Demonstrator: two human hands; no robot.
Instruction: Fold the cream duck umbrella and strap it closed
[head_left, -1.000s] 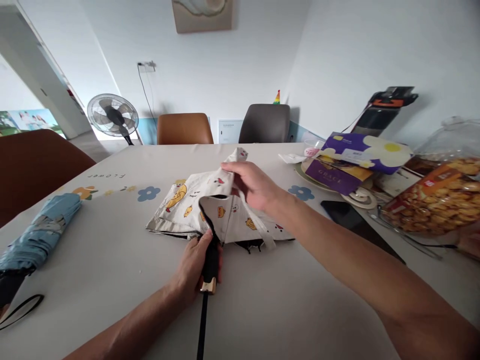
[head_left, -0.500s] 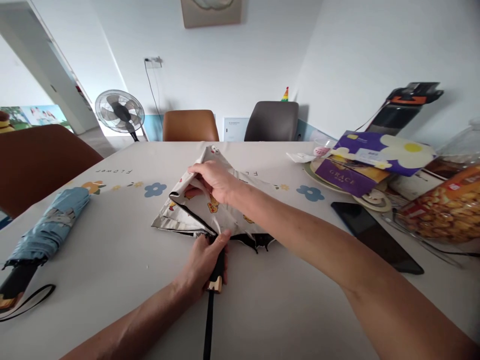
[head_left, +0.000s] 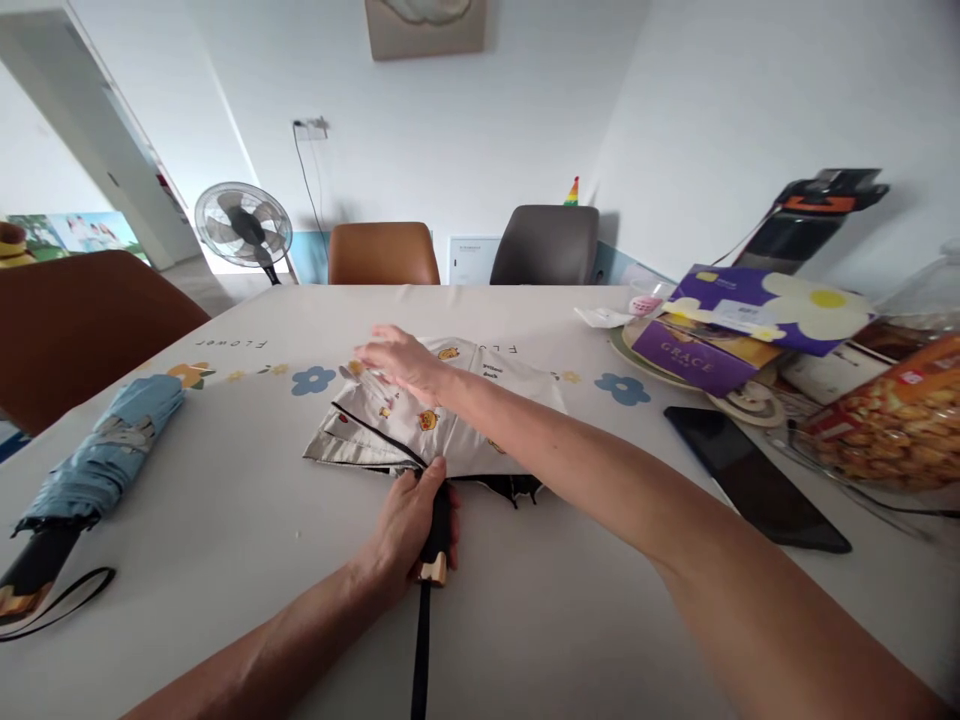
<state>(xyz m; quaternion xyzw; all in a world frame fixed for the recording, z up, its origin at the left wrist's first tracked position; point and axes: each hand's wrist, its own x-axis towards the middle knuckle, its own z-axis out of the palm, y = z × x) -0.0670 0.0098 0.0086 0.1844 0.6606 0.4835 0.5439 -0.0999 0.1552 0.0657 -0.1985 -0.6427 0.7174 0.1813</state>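
Note:
A white folding umbrella (head_left: 450, 440) with small yellow cartoon prints lies collapsed on the table, its canopy loose and spread to both sides. Around its black handle my left hand (head_left: 412, 515) is wrapped, the thumb on top by the canopy's edge. The handle ends in a wood-coloured tip, from which a black strap (head_left: 421, 650) runs toward me. Over the canopy's far left part is my right hand (head_left: 401, 362), fingers stretched and apart, holding nothing. Whether its fingertips touch the cloth is hard to tell.
A blue folded umbrella (head_left: 112, 440) lies on the left of the table (head_left: 247, 600). To the right are a black phone (head_left: 750, 475), a purple box (head_left: 686, 350), a purple floral packet (head_left: 765, 305) and a snack container (head_left: 892, 420). Chairs and a fan (head_left: 244, 225) stand beyond.
My right hand has let go of the raised canopy fold and opened. That fold now lies flatter over the umbrella. My left hand keeps its hold on the handle.

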